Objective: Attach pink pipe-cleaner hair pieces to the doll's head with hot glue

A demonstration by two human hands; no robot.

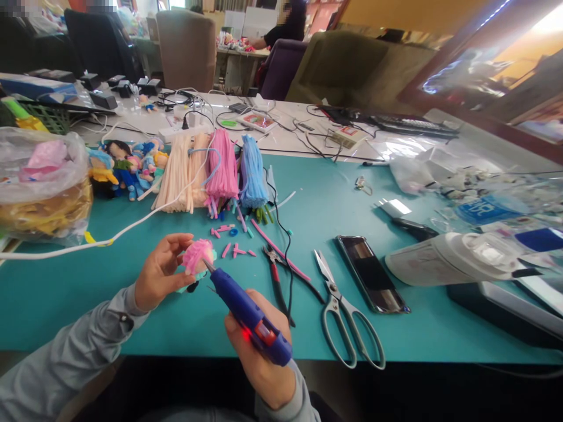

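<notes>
Between the fingers of my left hand [163, 271] is a small doll [196, 256] with pink, ruffled hair and some mint green below it. My right hand [264, 349] is wrapped round a dark blue glue gun [246, 310] with a red light showing on its side. The gun's metal nozzle points up and left and meets the doll's pink hair; whether it touches cannot be told. Short pink pieces [237, 251] lie on the green mat [220, 334] just beyond the doll. Behind them stand bundles of peach [176, 176], pink [223, 167] and blue [254, 173] fuzzy stems.
Right of my hands lie pliers [276, 281], scissors [345, 316], a phone [372, 272] and a white bottle [440, 258]. A white cable [145, 220] crosses the left side near a plastic bag [44, 187] and finished dolls [127, 167]. A person [292, 23] sits far back.
</notes>
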